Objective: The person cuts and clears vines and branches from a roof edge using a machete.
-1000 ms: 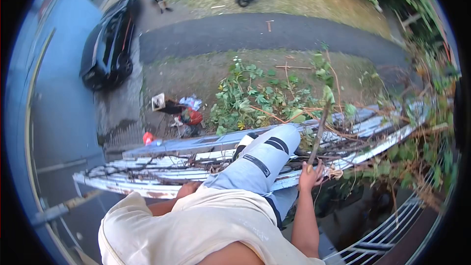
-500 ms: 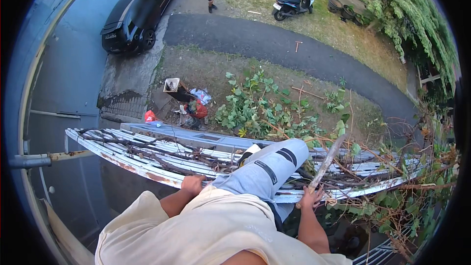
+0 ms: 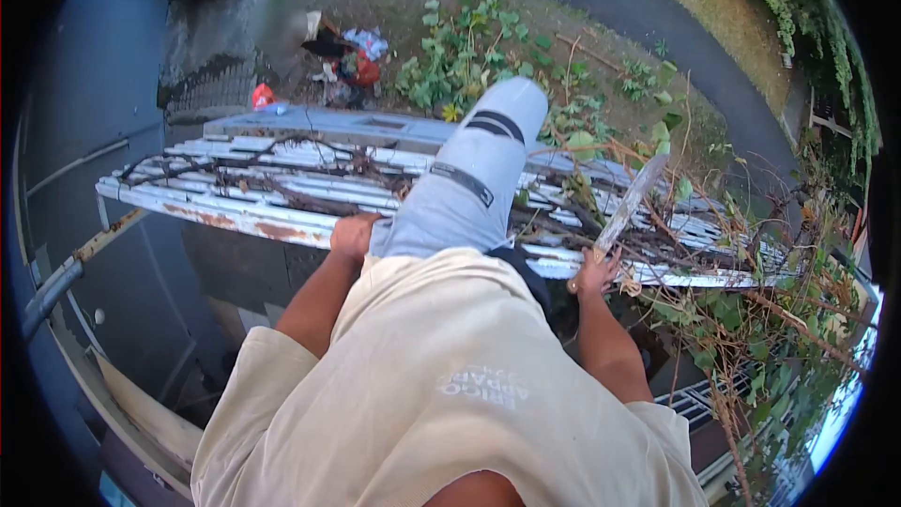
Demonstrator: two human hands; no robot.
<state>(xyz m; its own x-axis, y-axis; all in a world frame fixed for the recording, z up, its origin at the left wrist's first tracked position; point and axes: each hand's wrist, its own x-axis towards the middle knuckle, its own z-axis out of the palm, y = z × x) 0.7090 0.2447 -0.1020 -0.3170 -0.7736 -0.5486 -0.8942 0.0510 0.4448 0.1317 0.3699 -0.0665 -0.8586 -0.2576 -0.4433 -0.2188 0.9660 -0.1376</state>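
Observation:
My left hand (image 3: 352, 237) is closed on the front edge of a rusty white metal railing (image 3: 225, 217), beside my hip. On the other side, my right hand (image 3: 593, 272) is closed around the handle end of a machete (image 3: 631, 204) and rests against the same edge. The machete's long, worn grey-brown blade points up and to the right, over the slats. Between my hands, my leg in light grey trousers (image 3: 460, 188) extends across the railing. Dry brown vine stems (image 3: 282, 190) lie tangled along the slats.
A leafy vine tangle (image 3: 751, 329) hangs over the railing's right end. Below lie cut green leaves (image 3: 460, 61), a rubbish pile (image 3: 355, 64) and a dark path (image 3: 648, 9). A grey wall (image 3: 103, 122) and a rusty pipe (image 3: 103, 235) stand at the left.
The view has tipped downward, so the railing and hands sit higher in it. My leg reaches further out over the railing. Both hands stay on the edge, with the machete still in the right.

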